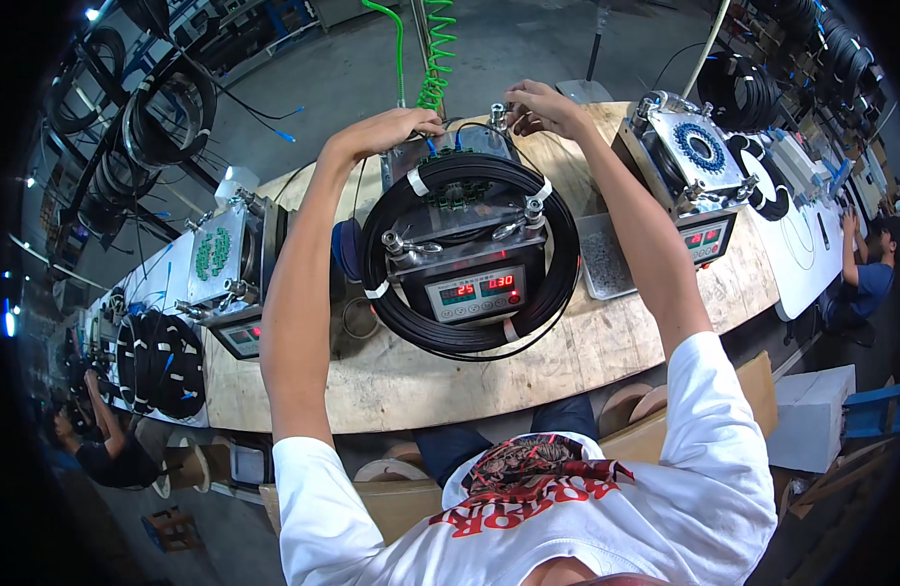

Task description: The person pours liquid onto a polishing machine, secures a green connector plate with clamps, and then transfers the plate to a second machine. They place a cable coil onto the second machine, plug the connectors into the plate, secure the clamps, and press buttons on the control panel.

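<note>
Two bare hands work at the far edge of a grey metal bench machine with a red-lit digital panel (476, 293), which stands mid-table on a pale plywood top (587, 337). Thick coil of black cable (391, 313), tied with white wraps, hangs around the machine's front, looping over its top plate and below the panel. Green connectors (460, 195) sit on the plate, partly behind the coil; blue-tipped leads (431, 146) show near the back.

Step in hand, my read: setting or freeing the fixture at its rear corners. Next move probably calls for both hands to act together on the far corners, leads kept clear of the clamps.

Left hand (401, 128): at rear left corner, palm down, fingers bent together; can't tell if it pinches anything, fingertips too small. Right hand (548, 109): at rear right, fingers half curled, thumb side beside a silver clamp post (497, 115); contact with the post unclear, grip can't be told.

Front clamps (534, 210) stand at the near corners, neither hand on them. Clear shallow tray (604, 256) just right of the coil. Similar machines to the left (214, 254) and right (699, 146), well apart from both hands.
</note>
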`<state>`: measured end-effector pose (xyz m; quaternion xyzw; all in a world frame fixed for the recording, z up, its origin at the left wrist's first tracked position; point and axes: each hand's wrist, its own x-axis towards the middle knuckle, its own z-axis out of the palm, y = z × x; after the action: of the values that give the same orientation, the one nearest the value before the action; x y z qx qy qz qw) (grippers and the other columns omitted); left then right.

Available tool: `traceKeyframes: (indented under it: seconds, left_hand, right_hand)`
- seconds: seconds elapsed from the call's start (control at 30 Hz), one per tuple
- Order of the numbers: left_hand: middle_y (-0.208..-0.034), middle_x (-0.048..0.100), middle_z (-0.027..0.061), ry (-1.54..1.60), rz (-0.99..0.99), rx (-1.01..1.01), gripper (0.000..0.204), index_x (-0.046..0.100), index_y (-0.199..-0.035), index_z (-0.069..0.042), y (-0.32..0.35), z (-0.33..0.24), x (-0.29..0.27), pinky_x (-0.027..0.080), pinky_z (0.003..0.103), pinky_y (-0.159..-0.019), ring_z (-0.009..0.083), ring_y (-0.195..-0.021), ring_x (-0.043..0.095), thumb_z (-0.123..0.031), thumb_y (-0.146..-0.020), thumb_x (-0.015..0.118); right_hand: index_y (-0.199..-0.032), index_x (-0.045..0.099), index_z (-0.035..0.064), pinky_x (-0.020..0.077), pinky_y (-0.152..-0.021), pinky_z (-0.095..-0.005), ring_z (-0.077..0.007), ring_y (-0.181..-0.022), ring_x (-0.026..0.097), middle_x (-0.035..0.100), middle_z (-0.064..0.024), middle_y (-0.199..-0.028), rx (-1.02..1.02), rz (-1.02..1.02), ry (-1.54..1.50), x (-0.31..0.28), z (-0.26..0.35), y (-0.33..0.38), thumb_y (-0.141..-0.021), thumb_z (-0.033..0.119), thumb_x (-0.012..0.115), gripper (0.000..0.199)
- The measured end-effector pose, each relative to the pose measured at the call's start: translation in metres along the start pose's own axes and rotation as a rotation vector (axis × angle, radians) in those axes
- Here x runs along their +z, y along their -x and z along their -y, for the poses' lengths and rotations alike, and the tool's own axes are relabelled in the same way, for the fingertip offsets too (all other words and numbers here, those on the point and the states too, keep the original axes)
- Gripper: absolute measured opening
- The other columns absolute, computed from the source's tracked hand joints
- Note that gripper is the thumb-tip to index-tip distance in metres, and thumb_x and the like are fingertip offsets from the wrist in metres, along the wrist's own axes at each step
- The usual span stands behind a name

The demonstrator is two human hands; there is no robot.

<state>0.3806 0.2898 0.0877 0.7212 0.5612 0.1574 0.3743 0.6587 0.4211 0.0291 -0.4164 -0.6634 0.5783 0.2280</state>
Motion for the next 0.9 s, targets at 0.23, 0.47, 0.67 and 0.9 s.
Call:
traceKeyframes:
  seconds: [0.23,0.47,0.67,0.9]
  left_hand:
    - [-0.139,0.062,0.0093,-0.054,-0.017,0.053,0.06,0.062,-0.134,-0.001,-0.003,-0.003,0.002,0.037,0.034,-0.111,0.0241,-0.13,0.053,-0.043,-0.105,0.031]
    - [-0.141,0.061,0.0072,-0.083,0.014,-0.074,0.062,0.057,-0.141,-0.005,0.009,-0.022,0.002,0.034,0.034,-0.114,0.0232,-0.135,0.05,-0.048,-0.105,0.031]
    - [-0.143,0.059,0.0077,-0.027,-0.012,-0.145,0.072,0.046,-0.149,-0.009,0.013,-0.023,0.003,0.028,0.043,-0.118,0.0233,-0.14,0.044,-0.061,-0.102,0.029]
    - [-0.143,0.055,0.0132,0.281,-0.156,0.002,0.077,0.047,-0.149,-0.012,0.006,-0.007,-0.008,0.027,0.045,-0.119,0.0254,-0.136,0.046,-0.07,-0.099,0.033]
  right_hand:
    - [-0.131,0.054,0.0068,0.0476,-0.069,-0.0267,-0.0121,-0.082,0.056,0.06,-0.0032,-0.095,-0.298,0.011,-0.233,-0.005,-0.026,-0.01,-0.093,0.016,0.07,0.042]
    - [-0.132,0.056,0.0068,0.0399,-0.062,-0.0238,-0.0078,-0.078,0.051,0.058,-0.002,-0.092,-0.352,-0.155,0.013,0.01,-0.012,-0.013,-0.096,0.015,0.066,0.038]
    - [-0.134,0.054,0.0055,0.0369,-0.056,-0.0214,-0.0061,-0.073,0.051,0.058,0.0009,-0.089,-0.289,0.072,-0.05,0.0,-0.01,-0.022,-0.098,0.019,0.066,0.041]
    - [-0.135,0.054,0.0052,0.0381,-0.056,-0.0227,-0.0072,-0.069,0.052,0.059,0.0001,-0.085,-0.328,0.063,-0.042,-0.01,-0.017,-0.024,-0.099,0.024,0.065,0.042]
